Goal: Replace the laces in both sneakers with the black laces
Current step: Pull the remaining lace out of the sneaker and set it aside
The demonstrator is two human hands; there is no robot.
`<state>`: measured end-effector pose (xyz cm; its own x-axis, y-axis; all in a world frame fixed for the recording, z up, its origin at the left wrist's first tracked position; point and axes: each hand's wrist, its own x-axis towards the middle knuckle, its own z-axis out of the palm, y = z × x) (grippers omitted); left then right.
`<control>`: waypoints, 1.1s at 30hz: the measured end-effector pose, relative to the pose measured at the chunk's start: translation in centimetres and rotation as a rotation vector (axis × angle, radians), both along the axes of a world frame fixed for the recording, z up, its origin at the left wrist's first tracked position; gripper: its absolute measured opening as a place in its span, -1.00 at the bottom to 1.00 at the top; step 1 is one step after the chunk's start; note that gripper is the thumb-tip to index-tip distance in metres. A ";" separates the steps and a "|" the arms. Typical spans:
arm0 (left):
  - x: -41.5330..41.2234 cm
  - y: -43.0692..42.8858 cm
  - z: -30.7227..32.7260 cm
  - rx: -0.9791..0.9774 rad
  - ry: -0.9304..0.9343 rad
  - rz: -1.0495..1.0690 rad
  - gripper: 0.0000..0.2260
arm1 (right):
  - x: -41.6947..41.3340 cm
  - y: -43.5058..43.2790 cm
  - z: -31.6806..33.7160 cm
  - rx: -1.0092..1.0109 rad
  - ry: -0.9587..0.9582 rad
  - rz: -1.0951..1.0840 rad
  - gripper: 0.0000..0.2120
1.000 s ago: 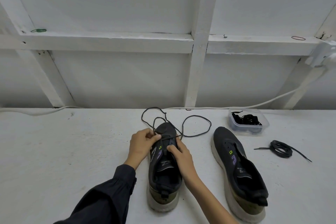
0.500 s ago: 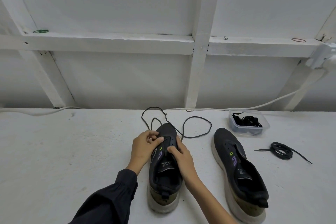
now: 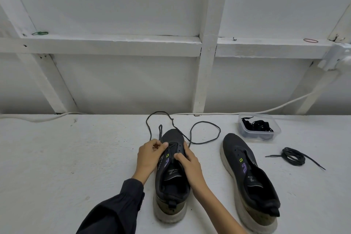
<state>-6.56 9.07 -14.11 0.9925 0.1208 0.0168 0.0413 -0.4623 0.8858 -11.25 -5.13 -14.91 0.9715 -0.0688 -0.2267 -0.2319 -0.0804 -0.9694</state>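
One lace [image 3: 206, 136] is pinched by the left hand [image 3: 150, 156], the shoe [image 3: 171, 178] gripped by the right hand [image 3: 188, 163]; maybe unlacing, so a gentle pull is needed.

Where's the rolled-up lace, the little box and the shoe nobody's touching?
coiled lace [image 3: 287, 158], head view, left side of the coil
plastic box [image 3: 266, 137], head view, front wall
untouched sneaker [image 3: 234, 145], head view, toe
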 end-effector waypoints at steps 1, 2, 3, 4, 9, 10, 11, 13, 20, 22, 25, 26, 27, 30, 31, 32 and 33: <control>0.2 0.0 0.2 -0.004 -0.008 0.005 -0.80 | 0.0 0.0 0.0 0.006 0.005 -0.004 -0.25; 0.3 -0.1 0.3 -0.024 -0.018 0.020 -0.82 | 0.0 0.0 0.0 0.010 0.007 -0.006 -0.23; 0.3 -0.2 0.4 -0.049 -0.026 0.040 -0.83 | 0.0 0.0 0.0 0.012 0.008 -0.006 -0.22; 0.2 -0.4 0.5 -0.067 -0.038 0.058 -0.83 | 0.0 0.0 -0.1 0.013 0.008 -0.006 -0.23; -0.5 -0.7 0.2 -0.113 -0.072 0.079 -0.85 | 0.2 0.0 -0.5 -0.001 0.004 -0.001 -0.27; -0.6 -0.7 0.2 -0.136 -0.077 0.078 -0.87 | 0.2 0.0 -0.5 0.000 0.002 -0.001 -0.28; -0.7 -0.6 0.1 -0.150 -0.081 0.071 -0.90 | 0.2 0.0 -0.5 0.005 -0.001 -0.001 -0.27; -1.0 -0.8 0.3 -0.146 -0.096 0.051 -0.94 | 0.2 0.0 -0.4 0.013 -0.005 -0.001 -0.26; -0.7 -1.0 -0.3 -0.097 -0.120 0.086 -0.94 | 0.2 0.0 -0.4 0.019 0.007 0.005 -0.27; -0.5 -1.2 -0.6 -0.096 -0.109 0.104 -0.93 | 0.3 0.0 -0.5 0.021 0.012 0.005 -0.29; -0.4 -1.4 -0.7 -0.091 -0.100 0.114 -0.93 | 0.4 0.1 -0.7 0.023 0.016 -0.001 -0.29; -0.5 -1.3 -0.7 -0.106 -0.099 0.116 -0.93 | 0.4 0.1 -0.7 0.022 0.015 -0.001 -0.29; -0.6 -1.3 -0.7 -0.124 -0.100 0.117 -0.93 | 0.3 0.1 -0.6 0.021 0.012 -0.001 -0.29; -0.9 -1.3 -0.7 -0.141 -0.123 0.099 -0.94 | 0.3 0.1 -0.5 0.015 0.007 -0.002 -0.30; -1.0 -1.2 -0.7 -0.142 -0.134 0.090 -0.94 | 0.3 0.1 -0.5 0.012 0.007 -0.001 -0.30; -1.0 -1.2 -0.7 -0.144 -0.144 0.080 -0.93 | 0.3 0.1 -0.5 0.009 0.007 0.000 -0.30; -1.2 -1.1 -0.6 -0.150 -0.156 0.069 -0.92 | 0.3 0.1 -0.5 0.010 0.007 -0.002 -0.30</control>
<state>-7.72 7.99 -14.73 0.9686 0.2012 0.1458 -0.0743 -0.3254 0.9427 -10.91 -5.05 -15.46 0.9699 -0.0681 -0.2338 -0.2385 -0.0702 -0.9686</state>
